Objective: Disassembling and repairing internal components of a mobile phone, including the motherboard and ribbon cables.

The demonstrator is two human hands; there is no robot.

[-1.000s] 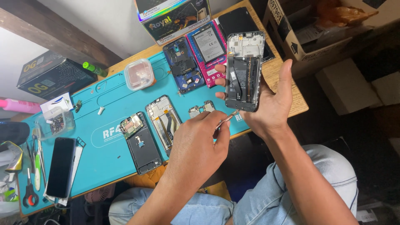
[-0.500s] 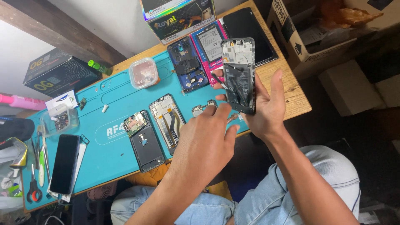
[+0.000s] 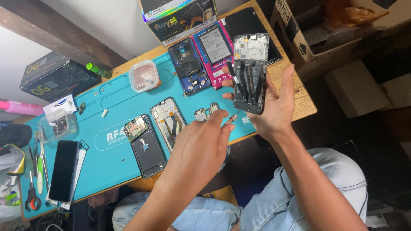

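Observation:
My right hand (image 3: 276, 107) holds an opened phone (image 3: 250, 72) upright above the table's edge, its inner side with black battery and silver frame facing me. My left hand (image 3: 201, 147) hovers just left of it over the teal mat (image 3: 111, 162), fingers pinched on a small metal tool (image 3: 233, 118) whose tip points toward the phone's lower end. A small circuit board (image 3: 206, 112) lies on the mat right by the left hand's fingertips.
On the mat lie a silver phone frame (image 3: 169, 121), a black phone back (image 3: 145, 147), a blue phone (image 3: 188, 70), a pink one (image 3: 214, 53), and a clear plastic tub (image 3: 144, 76). A dark phone (image 3: 64, 169) and scissors (image 3: 32, 194) sit far left. Boxes line the back.
The right hand has lowered and tilted the opened phone a little. The left hand, with its tool, has shifted slightly away from the phone's lower end.

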